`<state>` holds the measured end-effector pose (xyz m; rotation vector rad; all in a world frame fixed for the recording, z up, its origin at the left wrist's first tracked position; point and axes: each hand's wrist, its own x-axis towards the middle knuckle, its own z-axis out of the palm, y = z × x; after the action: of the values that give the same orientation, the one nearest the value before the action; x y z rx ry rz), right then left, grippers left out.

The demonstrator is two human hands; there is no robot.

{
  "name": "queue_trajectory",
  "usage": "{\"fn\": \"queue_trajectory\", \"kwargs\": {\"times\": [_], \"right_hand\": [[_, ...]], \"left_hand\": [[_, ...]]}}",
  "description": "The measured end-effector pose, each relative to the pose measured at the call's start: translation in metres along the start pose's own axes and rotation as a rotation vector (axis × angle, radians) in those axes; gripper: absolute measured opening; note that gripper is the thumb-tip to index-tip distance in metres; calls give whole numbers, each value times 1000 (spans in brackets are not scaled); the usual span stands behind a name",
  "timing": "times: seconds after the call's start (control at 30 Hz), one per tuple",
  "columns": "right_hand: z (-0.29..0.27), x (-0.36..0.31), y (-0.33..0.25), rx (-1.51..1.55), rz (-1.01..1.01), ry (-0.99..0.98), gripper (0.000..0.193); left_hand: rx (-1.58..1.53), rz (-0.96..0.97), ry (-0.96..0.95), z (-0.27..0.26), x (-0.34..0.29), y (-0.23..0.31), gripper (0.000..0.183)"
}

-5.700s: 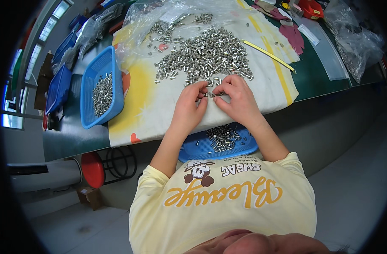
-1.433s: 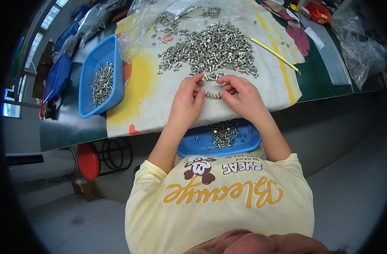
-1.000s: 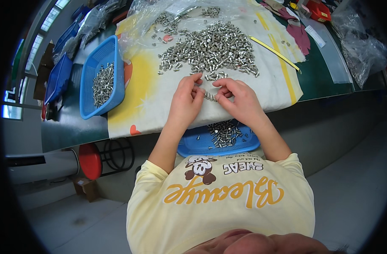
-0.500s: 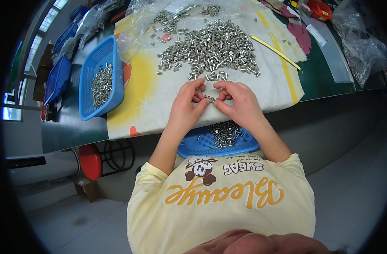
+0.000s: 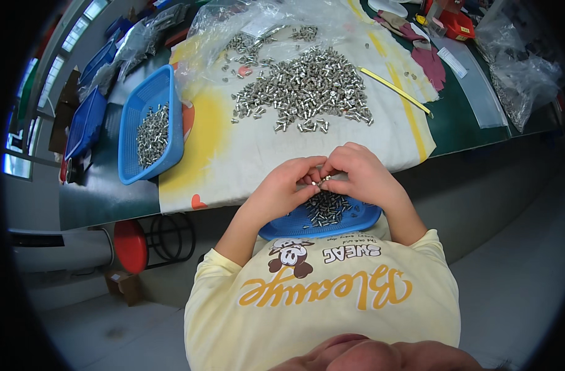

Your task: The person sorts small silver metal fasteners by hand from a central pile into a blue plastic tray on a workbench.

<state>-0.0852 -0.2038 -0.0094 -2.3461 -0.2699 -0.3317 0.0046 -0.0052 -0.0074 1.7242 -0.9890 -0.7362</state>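
Note:
Fingertips nearly touching, my left hand (image 5: 290, 184) and my right hand (image 5: 360, 173) are closed in a pinch around a few small metal rivets (image 5: 321, 183). They are above the far rim of a blue plastic basket (image 5: 282, 229) at my lap. Loose rivets (image 5: 327, 210) of silver metal, each with a shank and a wider head, lie in that basket. Beyond my hands, a large pile of similar rivets (image 5: 313, 86) covers the middle of the cloth-covered table. How many pieces my fingers hold is hard to make out.
Left on the table stands a deeper blue basket (image 5: 124, 145) part-filled with rivets. A yellow strip (image 5: 395, 91) lies right of the pile on the white and yellow cloth (image 5: 233, 176). Clear plastic film (image 5: 214, 28) is behind the pile. A red stool (image 5: 131, 247) stands below the table at left.
Both hands have drawn back toward my body, from over the cloth's near edge to above the basket at my lap. The rivets between the fingertips came with them.

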Motion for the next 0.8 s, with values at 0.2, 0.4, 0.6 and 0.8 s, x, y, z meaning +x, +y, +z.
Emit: {"fn": "queue_trajectory", "kwargs": {"times": [0.2,0.4,0.6,0.8], "right_hand": [[-16,-4,11,150,178,13,35],[-20,23,23,-166,233,216,43],[12,32,19,-53,133,260,37],[26,29,28,-58,44,332,31]], "left_hand": [[230,137,235,-12,9,-3,47],[631,8,599,-52,28,-19,37],[578,-89,505,-56,33,-20,19],[560,-159,368,-73,43,-20,15]]}}
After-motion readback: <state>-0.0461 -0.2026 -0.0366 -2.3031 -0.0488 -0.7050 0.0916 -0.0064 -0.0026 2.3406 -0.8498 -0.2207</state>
